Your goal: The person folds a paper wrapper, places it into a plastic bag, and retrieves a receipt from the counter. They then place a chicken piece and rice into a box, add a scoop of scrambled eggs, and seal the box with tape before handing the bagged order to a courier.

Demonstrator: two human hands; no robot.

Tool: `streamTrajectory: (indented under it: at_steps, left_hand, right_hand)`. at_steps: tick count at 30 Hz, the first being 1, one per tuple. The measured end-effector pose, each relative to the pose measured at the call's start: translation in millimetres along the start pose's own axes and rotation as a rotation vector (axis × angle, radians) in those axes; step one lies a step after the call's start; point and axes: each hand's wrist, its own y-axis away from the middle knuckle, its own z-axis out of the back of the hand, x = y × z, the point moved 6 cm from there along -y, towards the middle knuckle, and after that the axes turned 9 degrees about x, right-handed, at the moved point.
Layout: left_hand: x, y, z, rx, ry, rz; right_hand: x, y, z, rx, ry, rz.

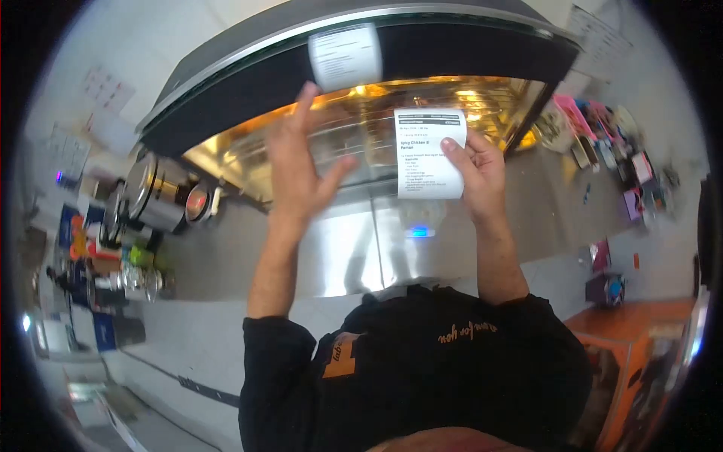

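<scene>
A white printed order receipt (423,167) is pinched in my right hand (483,172), with the thumb across its front; the readable heading says "Spicy Chicken" and "Ramen". My left hand (298,167) is raised, empty and slightly blurred, its fingers and thumb apart. Just above its fingertip, a second white receipt (348,59) shows against the dark upper front of a lit glass display warmer (444,47). Both hands are in front of the warmer's glass, over a steel counter (444,252).
To the left on the counter stands a large steel pot (162,188) beside a smaller round container (199,202). Baskets and small packets, including a pink basket (572,117), lie at the right. A small device with a blue light (420,231) sits below the receipt. An orange cabinet (640,324) is at the lower right.
</scene>
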Motion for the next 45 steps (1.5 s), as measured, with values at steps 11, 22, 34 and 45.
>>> streamTrajectory:
  at_steps: [11, 22, 34, 45]
  left_hand:
    - [50, 405, 188, -0.383, 0.141, 0.849]
    - [-9, 729, 467, -1.142, -0.309, 1.186]
    - [264, 858, 700, -1.136, -0.392, 1.114]
    - [699, 790, 1043, -0.648, -0.762, 0.768]
  right_hand:
    - [-217, 132, -373, 1.119, 0.100, -0.405]
    - [-401, 288, -684, 2.059, 0.982, -0.015]
    - [-547, 203, -1046, 1.846, 0.427, -0.026]
    - [-591, -7, -1266, 1.118, 0.317, -0.088]
